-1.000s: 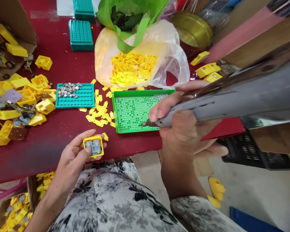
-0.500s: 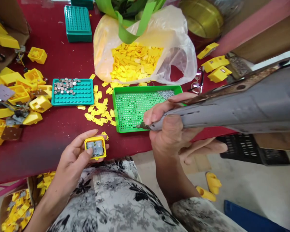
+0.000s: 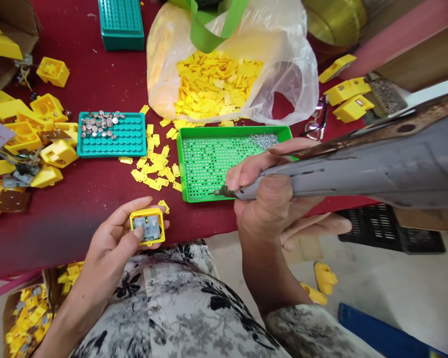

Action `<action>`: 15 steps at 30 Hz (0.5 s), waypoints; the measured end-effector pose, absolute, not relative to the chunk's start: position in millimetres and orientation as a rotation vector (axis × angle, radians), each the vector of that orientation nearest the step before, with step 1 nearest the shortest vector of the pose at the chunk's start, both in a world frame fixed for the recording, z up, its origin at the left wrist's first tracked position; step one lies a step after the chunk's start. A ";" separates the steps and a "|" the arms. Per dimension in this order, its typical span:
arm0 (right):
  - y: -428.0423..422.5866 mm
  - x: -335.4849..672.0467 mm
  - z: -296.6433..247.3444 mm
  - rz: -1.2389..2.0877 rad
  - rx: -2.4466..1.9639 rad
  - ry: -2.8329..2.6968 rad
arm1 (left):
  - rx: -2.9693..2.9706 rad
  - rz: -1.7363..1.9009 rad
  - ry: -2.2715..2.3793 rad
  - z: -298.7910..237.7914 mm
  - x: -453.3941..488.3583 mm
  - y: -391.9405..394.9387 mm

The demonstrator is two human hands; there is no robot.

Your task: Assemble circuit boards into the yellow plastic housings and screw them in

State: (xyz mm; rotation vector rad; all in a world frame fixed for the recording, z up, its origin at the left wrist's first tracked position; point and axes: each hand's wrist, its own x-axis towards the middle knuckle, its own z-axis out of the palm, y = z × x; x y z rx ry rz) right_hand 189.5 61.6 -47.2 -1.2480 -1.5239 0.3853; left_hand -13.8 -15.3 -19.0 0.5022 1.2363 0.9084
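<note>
My left hand (image 3: 115, 236) holds a small yellow plastic case (image 3: 148, 226), open side up, with a grey insert inside it and my thumb on its left side. A small yellow piece (image 3: 164, 206) shows just beyond the case, by my fingertips. Wrapped round a grey electric screwdriver (image 3: 321, 174) is my right hand (image 3: 265, 199). The screwdriver lies nearly level, its bit pointing left over the near edge of a green perforated tray (image 3: 182, 174). Many of the tray's holes hold small screws, and a heap of loose screws (image 3: 263, 140) lies in its far right corner.
Left of the green tray are loose yellow tabs (image 3: 157, 166) and a teal tray (image 3: 134, 141) with button cells (image 3: 100, 123). Behind stands a plastic bag (image 3: 283, 44) of yellow pieces. Yellow housings (image 3: 26, 134) crowd the left; glasses (image 3: 315, 122) lie right. A teal box (image 3: 122, 30) stands at the back.
The view has shifted slightly, so the things on the table sit a little differently in the picture. Both hands keep their holds, and the bit stays over the green tray's near edge.
</note>
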 end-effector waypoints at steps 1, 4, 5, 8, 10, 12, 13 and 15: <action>61.6 189.5 -47.6 0.382 -1.258 -1.528 | 0.501 0.906 1.238 -18.9 -13.8 -15.5; 62.1 188.8 -47.0 0.393 -1.201 -1.505 | 0.505 0.908 1.227 -19.3 -14.4 -16.6; 62.3 188.2 -46.1 0.417 -1.160 -1.485 | 0.509 0.910 1.220 -19.5 -14.7 -16.9; 62.8 186.4 -42.1 0.542 -1.019 -1.392 | 0.518 0.919 1.206 -19.4 -15.0 -17.1; 63.0 185.4 -40.6 0.590 -0.981 -1.364 | 0.515 0.921 1.210 -18.4 -14.6 -16.9; 63.6 184.7 -41.1 0.587 -0.980 -1.370 | 0.511 0.920 1.213 -17.5 -14.0 -16.6; 64.3 184.4 -42.0 0.580 -0.967 -1.365 | 0.511 0.922 1.212 -17.5 -13.8 -16.6; 66.4 183.5 -44.3 0.589 -0.891 -1.310 | 0.517 0.922 1.207 -18.5 -14.0 -16.8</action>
